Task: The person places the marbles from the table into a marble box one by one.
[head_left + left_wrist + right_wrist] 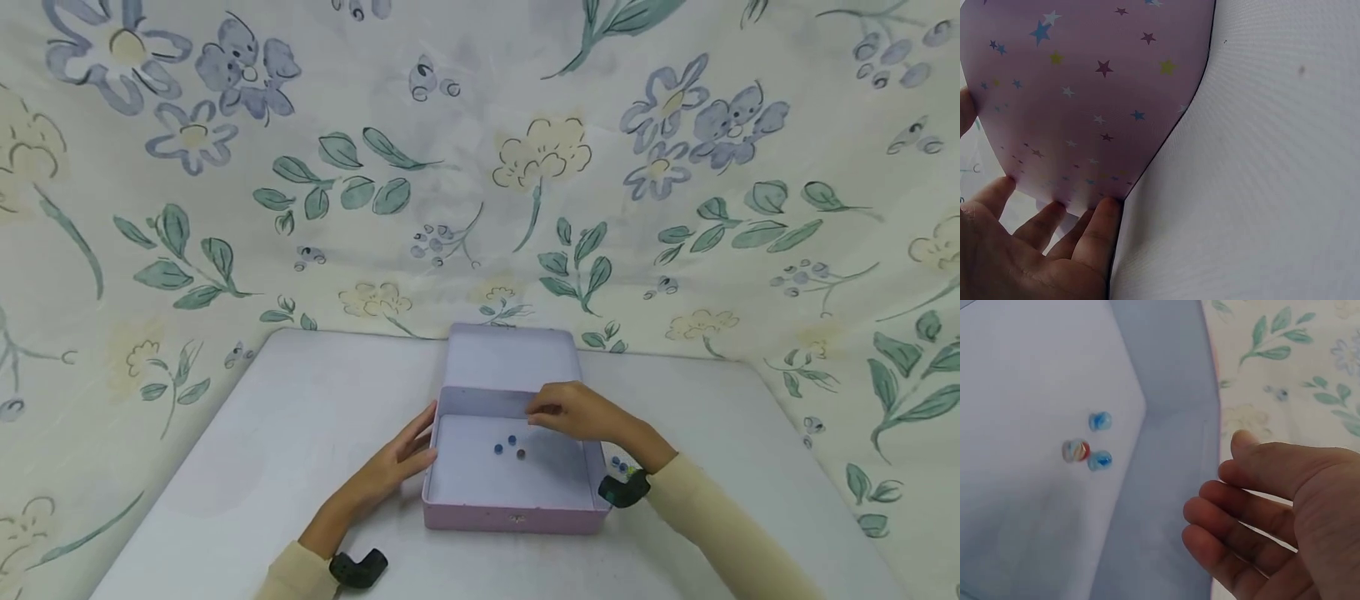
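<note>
With left fingers (1096,234) wide, right fingers (1213,550) narrow and empty, could bump the star-print box (480,487), lower middle, rolling the marbles (512,440).

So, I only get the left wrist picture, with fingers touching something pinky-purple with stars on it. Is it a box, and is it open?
Observer: Yes, the box has its lid open.
Operator: Ooh! Anything inside?
Observer: Two blue marbles and one reddish marble.
Operator: Cool! Where's the other hand?
Observer: The right hand is at the box's far right corner.
</note>
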`<action>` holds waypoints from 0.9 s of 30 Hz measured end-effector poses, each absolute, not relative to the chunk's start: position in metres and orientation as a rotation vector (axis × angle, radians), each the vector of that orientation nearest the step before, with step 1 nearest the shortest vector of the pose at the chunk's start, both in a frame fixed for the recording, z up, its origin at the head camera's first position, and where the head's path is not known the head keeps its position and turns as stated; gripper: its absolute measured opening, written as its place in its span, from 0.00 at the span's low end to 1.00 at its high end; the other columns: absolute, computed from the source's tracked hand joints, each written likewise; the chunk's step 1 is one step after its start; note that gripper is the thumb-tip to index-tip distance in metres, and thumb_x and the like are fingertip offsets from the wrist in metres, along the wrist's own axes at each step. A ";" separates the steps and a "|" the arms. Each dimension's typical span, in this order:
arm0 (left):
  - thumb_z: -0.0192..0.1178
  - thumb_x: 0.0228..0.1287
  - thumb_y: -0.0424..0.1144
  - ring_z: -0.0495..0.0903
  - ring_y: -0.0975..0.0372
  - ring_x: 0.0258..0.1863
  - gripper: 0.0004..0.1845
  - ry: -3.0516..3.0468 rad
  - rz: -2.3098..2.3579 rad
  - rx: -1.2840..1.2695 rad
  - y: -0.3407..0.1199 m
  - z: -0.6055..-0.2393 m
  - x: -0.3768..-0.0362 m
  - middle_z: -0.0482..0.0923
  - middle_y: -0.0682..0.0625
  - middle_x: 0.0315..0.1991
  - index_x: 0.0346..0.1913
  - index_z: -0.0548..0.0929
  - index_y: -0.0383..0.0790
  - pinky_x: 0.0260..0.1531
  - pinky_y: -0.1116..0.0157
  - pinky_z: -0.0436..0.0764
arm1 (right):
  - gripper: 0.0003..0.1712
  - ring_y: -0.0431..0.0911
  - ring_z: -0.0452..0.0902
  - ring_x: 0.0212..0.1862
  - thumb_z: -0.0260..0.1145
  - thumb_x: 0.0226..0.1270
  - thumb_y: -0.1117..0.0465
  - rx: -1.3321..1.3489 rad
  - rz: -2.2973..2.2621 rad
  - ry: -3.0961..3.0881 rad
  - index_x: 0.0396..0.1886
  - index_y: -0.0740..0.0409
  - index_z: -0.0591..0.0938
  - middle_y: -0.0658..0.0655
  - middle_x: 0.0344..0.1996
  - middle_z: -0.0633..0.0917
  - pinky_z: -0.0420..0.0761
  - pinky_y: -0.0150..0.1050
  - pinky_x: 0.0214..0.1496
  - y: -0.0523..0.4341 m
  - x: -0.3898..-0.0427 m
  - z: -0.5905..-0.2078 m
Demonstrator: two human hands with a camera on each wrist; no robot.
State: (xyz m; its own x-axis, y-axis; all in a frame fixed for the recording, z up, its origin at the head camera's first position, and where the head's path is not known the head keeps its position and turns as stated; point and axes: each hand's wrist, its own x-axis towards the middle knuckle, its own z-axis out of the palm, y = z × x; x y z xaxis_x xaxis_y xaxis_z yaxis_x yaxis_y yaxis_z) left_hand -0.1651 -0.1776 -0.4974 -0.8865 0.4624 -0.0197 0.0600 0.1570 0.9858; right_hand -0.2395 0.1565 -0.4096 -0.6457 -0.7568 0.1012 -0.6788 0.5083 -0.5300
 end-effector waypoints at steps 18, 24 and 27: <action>0.49 0.78 0.40 0.41 0.40 0.80 0.39 2.116 1.793 0.489 -0.175 -0.496 -0.166 0.34 0.49 0.83 0.81 0.41 0.57 0.73 0.36 0.52 | 0.10 0.35 0.80 0.38 0.67 0.70 0.61 -1.063 -0.961 2.786 0.47 0.59 0.87 0.48 0.38 0.88 0.83 0.31 0.42 0.243 -0.219 -0.402; 0.49 0.78 0.40 0.41 0.40 0.80 0.39 2.110 1.797 0.494 -0.175 -0.495 -0.166 0.34 0.49 0.83 0.81 0.41 0.56 0.73 0.36 0.53 | 0.12 0.36 0.82 0.41 0.67 0.70 0.59 -0.960 -0.924 2.764 0.48 0.60 0.87 0.50 0.41 0.89 0.84 0.32 0.45 0.264 -0.211 -0.416; 0.49 0.78 0.40 0.42 0.40 0.80 0.39 2.110 1.796 0.489 -0.175 -0.495 -0.165 0.35 0.49 0.83 0.81 0.41 0.56 0.73 0.36 0.53 | 0.13 0.37 0.83 0.42 0.67 0.70 0.59 -0.923 -0.926 2.754 0.47 0.61 0.86 0.54 0.42 0.89 0.84 0.32 0.46 0.272 -0.208 -0.422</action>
State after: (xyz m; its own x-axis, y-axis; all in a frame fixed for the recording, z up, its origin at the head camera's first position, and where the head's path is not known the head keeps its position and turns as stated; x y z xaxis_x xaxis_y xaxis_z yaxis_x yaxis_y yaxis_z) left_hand -0.1655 -0.1748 -0.4949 -0.8880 0.4592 -0.0256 0.0482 0.1484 0.9878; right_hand -0.2084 0.2717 -0.4215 -0.8129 -0.5739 0.0995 -0.5173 0.6329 -0.5760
